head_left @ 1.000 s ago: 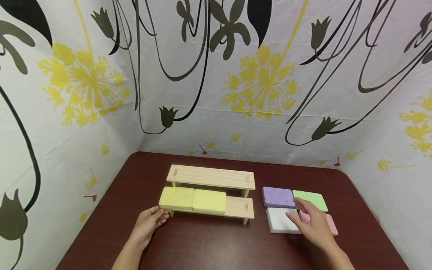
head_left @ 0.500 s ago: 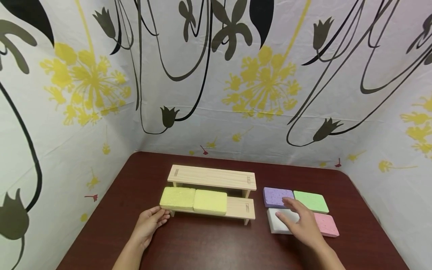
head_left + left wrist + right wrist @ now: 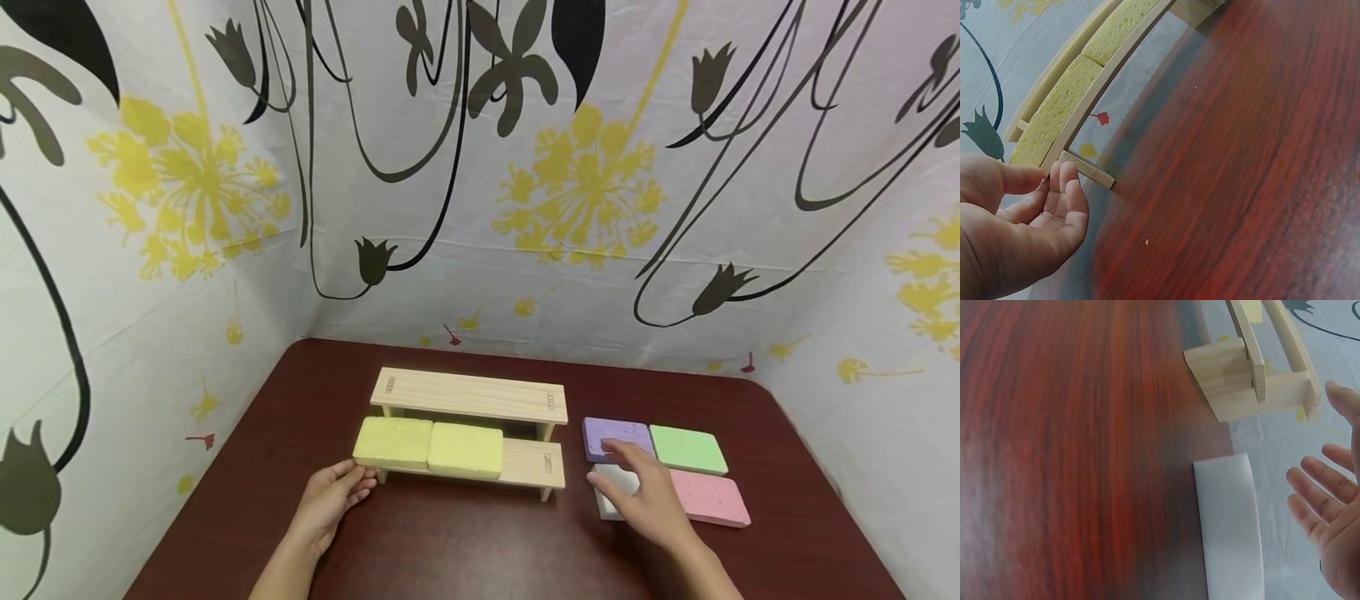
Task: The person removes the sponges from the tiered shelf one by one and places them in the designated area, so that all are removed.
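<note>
My left hand [image 3: 327, 502] pinches the left end of the lower step of a two-tier wooden rack [image 3: 531, 461]; thumb and fingertips meet at its edge beside the leg in the left wrist view. Two yellow sponges [image 3: 467, 450] lie side by side on that step, with bare wood to their right. My right hand [image 3: 647, 496] hovers over a white melamine sponge [image 3: 609, 507], fingers spread and holding nothing; it hides part of the sponge. In the right wrist view the white sponge [image 3: 1229, 525] lies on the table, apart from the fingers.
Around the white sponge lie a purple sponge [image 3: 613, 427], a green sponge [image 3: 690, 450] and a pink sponge [image 3: 716, 500]. The rack's upper tier [image 3: 468, 393] is bare. A floral cloth [image 3: 465, 192] hangs behind the dark red table [image 3: 450, 550] and at both sides.
My right hand has moved left from over the pink sponge to over the white one, uncovering the pink and green sponges. The left hand has stayed at the rack's end.
</note>
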Available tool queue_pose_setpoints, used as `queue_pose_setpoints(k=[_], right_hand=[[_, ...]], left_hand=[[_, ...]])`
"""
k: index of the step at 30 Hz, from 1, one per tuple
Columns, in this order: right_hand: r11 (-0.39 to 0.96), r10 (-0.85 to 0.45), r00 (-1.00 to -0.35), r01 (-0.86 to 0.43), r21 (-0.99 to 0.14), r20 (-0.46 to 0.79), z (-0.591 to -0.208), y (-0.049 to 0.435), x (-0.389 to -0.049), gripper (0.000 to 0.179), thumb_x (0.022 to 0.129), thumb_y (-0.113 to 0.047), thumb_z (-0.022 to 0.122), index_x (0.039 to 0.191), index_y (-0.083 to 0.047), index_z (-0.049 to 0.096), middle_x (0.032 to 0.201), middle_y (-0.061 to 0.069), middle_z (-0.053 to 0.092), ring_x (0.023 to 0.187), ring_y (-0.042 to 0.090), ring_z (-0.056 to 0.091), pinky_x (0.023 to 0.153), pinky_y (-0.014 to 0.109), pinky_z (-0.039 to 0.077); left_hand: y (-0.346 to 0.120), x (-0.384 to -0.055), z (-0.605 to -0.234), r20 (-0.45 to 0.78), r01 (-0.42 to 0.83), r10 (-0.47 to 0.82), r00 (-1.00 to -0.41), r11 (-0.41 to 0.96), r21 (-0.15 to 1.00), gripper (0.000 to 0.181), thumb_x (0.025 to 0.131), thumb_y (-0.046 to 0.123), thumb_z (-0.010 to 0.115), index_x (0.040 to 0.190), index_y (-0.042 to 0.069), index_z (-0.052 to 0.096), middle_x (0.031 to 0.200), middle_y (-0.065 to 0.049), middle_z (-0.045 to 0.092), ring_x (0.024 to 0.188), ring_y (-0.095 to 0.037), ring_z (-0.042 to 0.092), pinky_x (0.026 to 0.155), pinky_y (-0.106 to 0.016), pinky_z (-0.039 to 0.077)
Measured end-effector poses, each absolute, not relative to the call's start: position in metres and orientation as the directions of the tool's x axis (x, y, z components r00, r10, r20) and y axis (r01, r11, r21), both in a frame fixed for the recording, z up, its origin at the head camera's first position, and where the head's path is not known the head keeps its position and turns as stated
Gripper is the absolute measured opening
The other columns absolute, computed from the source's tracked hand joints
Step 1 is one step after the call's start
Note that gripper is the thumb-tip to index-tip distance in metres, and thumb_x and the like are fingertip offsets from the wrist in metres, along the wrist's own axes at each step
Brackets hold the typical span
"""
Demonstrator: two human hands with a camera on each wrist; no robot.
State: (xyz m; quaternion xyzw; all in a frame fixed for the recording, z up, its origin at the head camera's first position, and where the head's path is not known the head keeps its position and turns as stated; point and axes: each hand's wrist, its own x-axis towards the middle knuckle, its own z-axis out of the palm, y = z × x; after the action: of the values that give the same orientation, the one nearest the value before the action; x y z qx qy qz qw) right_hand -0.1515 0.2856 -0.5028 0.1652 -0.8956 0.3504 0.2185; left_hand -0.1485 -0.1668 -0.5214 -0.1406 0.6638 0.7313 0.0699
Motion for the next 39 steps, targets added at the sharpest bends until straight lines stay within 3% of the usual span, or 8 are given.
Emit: queue_pose_setpoints(k=[15, 23, 30, 39], right_hand=[[0.668, -0.184, -0.832, -0.497, -0.554, 0.524, -0.508, 0.264, -0.155, 0.05, 0.077, -0.013, 0.089, 0.121, -0.004, 0.068, 0.11, 0.003, 0.071, 0.098, 0.027, 0.07, 0.091, 0.008, 0.042], [0.658, -0.222, -0.812, -0.533, -0.532, 0.54, -0.505, 0.254, -0.156, 0.05, 0.076, -0.012, 0.089, 0.121, -0.004, 0.068, 0.114, 0.007, 0.07, 0.097, 0.02, 0.069, 0.089, 0.013, 0.046], [0.656, -0.244, -0.794, -0.558, -0.508, 0.557, -0.503, 0.248, -0.158, 0.049, 0.076, -0.013, 0.089, 0.119, -0.006, 0.068, 0.108, -0.002, 0.07, 0.096, 0.02, 0.069, 0.085, 0.021, 0.05], [0.624, -0.279, -0.788, -0.583, -0.52, 0.548, -0.501, 0.235, -0.159, 0.049, 0.077, -0.015, 0.089, 0.12, -0.003, 0.068, 0.108, 0.005, 0.071, 0.098, 0.02, 0.067, 0.087, 0.023, 0.05]], left_hand=[[-0.168, -0.148, -0.524, -0.299, -0.289, -0.083, -0.951, -0.111, 0.951, 0.035, 0.105, 0.004, 0.05, 0.131, -0.02, 0.048, 0.105, -0.015, 0.068, 0.092, -0.016, 0.066, 0.078, -0.025, 0.057], [-0.167, -0.149, -0.525, -0.3, -0.29, -0.089, -0.95, -0.111, 0.951, 0.034, 0.105, 0.004, 0.051, 0.13, -0.019, 0.05, 0.105, -0.015, 0.068, 0.092, -0.016, 0.066, 0.078, -0.025, 0.057], [-0.167, -0.15, -0.525, -0.298, -0.288, -0.087, -0.95, -0.113, 0.951, 0.033, 0.105, 0.004, 0.051, 0.129, -0.019, 0.051, 0.104, -0.014, 0.069, 0.091, -0.015, 0.066, 0.078, -0.025, 0.057], [-0.168, -0.149, -0.524, -0.298, -0.287, -0.085, -0.951, -0.121, 0.95, 0.033, 0.105, 0.003, 0.051, 0.13, -0.019, 0.05, 0.103, -0.014, 0.069, 0.091, -0.016, 0.066, 0.078, -0.025, 0.057]])
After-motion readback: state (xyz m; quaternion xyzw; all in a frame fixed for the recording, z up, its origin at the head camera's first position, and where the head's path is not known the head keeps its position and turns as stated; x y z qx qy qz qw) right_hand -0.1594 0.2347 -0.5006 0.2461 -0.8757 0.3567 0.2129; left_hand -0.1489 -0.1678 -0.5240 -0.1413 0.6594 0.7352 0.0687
